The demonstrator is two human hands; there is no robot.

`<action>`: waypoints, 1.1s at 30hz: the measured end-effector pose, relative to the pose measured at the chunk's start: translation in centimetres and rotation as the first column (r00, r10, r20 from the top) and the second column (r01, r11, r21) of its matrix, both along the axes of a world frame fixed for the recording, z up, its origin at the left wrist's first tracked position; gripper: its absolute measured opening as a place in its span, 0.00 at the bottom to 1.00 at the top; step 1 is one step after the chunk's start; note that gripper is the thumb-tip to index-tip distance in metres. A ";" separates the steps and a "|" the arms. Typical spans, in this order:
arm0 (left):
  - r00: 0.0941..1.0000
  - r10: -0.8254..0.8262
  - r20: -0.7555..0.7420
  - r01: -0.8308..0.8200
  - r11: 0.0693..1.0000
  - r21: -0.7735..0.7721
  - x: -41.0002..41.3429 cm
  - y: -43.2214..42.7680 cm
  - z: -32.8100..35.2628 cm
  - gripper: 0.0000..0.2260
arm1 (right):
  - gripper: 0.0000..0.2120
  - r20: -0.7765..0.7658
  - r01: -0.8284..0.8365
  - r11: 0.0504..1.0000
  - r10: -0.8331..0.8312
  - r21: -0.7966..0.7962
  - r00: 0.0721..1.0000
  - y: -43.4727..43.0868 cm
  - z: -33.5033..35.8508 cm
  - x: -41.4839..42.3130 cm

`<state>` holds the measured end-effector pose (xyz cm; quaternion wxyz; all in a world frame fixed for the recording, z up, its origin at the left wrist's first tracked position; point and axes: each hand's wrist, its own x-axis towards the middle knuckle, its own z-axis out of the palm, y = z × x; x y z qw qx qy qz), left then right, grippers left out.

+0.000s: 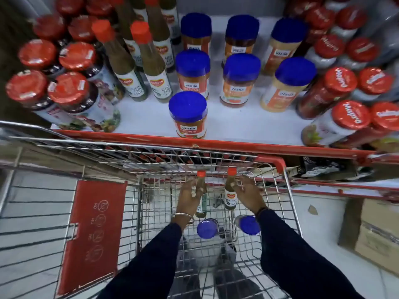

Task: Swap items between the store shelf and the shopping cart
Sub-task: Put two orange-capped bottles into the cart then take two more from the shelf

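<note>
Both my hands reach down into the wire shopping cart [287,190]. My left hand [189,196] grips a green sauce bottle [201,194] with a red cap. My right hand [248,194] grips a second bottle of the same sauce [230,190]. Both bottles stand upright inside the basket. Two blue-lidded jars [206,228] [249,225] rest on the cart floor below my wrists. On the white shelf [146,117] above stand more green sauce bottles [158,67] and several blue-lidded jars [188,114].
Red-lidded jars [68,93] crowd the shelf's left side and others [345,117] its right. The shelf's red front edge [237,143] runs just beyond the cart. The cart's red child-seat flap [92,231] lies at the left. A cardboard box [373,236] sits on the floor at the right.
</note>
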<state>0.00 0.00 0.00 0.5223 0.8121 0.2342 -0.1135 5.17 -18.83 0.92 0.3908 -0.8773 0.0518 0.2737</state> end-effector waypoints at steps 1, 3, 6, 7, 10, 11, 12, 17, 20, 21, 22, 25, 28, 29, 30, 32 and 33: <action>1.000 0.020 0.004 -0.020 1.000 0.008 0.3 -0.2 -0.7 0.11 | 0.22 -0.003 0.006 1.000 -0.006 0.029 1.000 0.0 -0.6 0.5; 0.996 0.078 -0.052 -0.077 0.997 0.023 0.8 -0.7 -1.9 0.15 | 0.18 -0.051 0.005 0.996 0.000 0.094 0.999 -0.1 -1.1 1.2; 0.982 0.142 -0.126 -0.147 0.989 -0.029 1.8 -1.1 -3.5 0.14 | 0.14 -0.149 0.062 0.980 -0.034 0.187 0.988 0.3 -1.9 2.0; 0.979 0.160 -0.124 -0.170 0.983 -0.075 2.3 -1.1 -3.7 0.13 | 0.14 -0.148 0.087 0.974 -0.056 0.209 0.987 0.3 -2.4 2.2; 0.980 0.160 -0.120 -0.160 0.987 0.004 3.5 -1.1 -5.1 0.10 | 0.13 -0.148 0.123 0.961 -0.088 0.247 0.985 0.2 -3.7 2.5; 0.978 0.164 -0.132 -0.162 0.986 0.023 3.6 -1.2 -5.4 0.09 | 0.13 -0.147 0.128 0.956 -0.092 0.263 0.985 0.1 -4.0 2.5; 0.978 0.165 -0.130 -0.161 0.986 0.045 3.7 -1.3 -5.4 0.08 | 0.13 -0.132 0.120 0.956 -0.087 0.267 0.987 0.2 -4.0 2.5; 0.986 0.131 -0.103 -0.116 0.984 0.139 3.9 -1.1 -4.6 0.05 | 0.12 -0.088 0.163 0.956 -0.145 0.242 0.985 -0.3 -4.0 1.9; 0.996 0.059 -0.067 -0.049 0.988 0.145 2.9 -0.7 -3.6 0.07 | 0.11 -0.028 0.164 0.963 -0.162 0.213 0.986 -0.1 -3.1 1.2; 0.998 0.035 -0.053 -0.027 0.990 0.139 2.4 -0.5 -3.0 0.09 | 0.11 -0.023 0.161 0.964 -0.160 0.210 0.987 0.0 -2.7 0.9; 0.999 0.026 -0.046 -0.019 0.991 0.131 2.0 -0.4 -2.5 0.11 | 0.11 -0.015 0.162 0.966 -0.163 0.203 0.987 0.1 -2.1 0.7; 1.000 0.020 -0.003 -0.019 0.992 0.128 0.8 0.1 -0.1 0.12 | 0.11 0.009 0.158 0.965 -0.163 0.211 0.987 0.6 0.0 -0.1; 0.995 0.071 0.070 -0.075 0.996 0.051 -0.2 0.8 2.5 0.11 | 0.12 0.067 0.146 0.964 -0.164 0.220 0.984 1.6 3.4 -1.0; 0.992 0.083 0.100 -0.086 0.996 0.019 -0.6 1.1 3.6 0.10 | 0.13 0.094 0.134 0.965 -0.158 0.226 0.983 1.9 4.7 -1.4; 0.988 0.090 0.124 -0.091 0.996 -0.002 -0.8 1.4 4.8 0.10 | 0.14 0.122 0.127 0.965 -0.158 0.231 0.980 2.2 6.1 -1.8; 0.983 0.084 0.166 -0.078 0.996 -0.039 -1.3 2.0 7.3 0.11 | 0.13 0.168 0.125 0.962 -0.169 0.243 0.971 2.9 8.7 -2.6; 0.978 0.077 0.194 -0.067 0.996 -0.056 -1.4 2.3 8.7 0.11 | 0.13 0.182 0.125 0.960 -0.173 0.250 0.968 3.2 9.9 -3.0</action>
